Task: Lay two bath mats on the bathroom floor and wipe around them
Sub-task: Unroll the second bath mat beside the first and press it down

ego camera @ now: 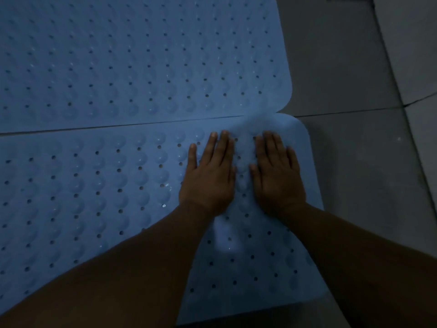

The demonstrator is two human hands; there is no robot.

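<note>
Two light blue rubber bath mats with bumps and small holes lie side by side on the floor. The far mat [142, 58] fills the upper left; the near mat [82, 185] lies below it, their long edges meeting along a thin dark seam. My left hand [209, 176] and my right hand [276, 176] both rest flat, palms down, fingers apart, on the near mat close to its far right corner. A raised wrinkle in the mat runs between the two hands. Neither hand holds anything.
Grey floor tiles [354, 79] with dark grout lines lie to the right of both mats. The room is dim. My forearms cross the lower part of the near mat.
</note>
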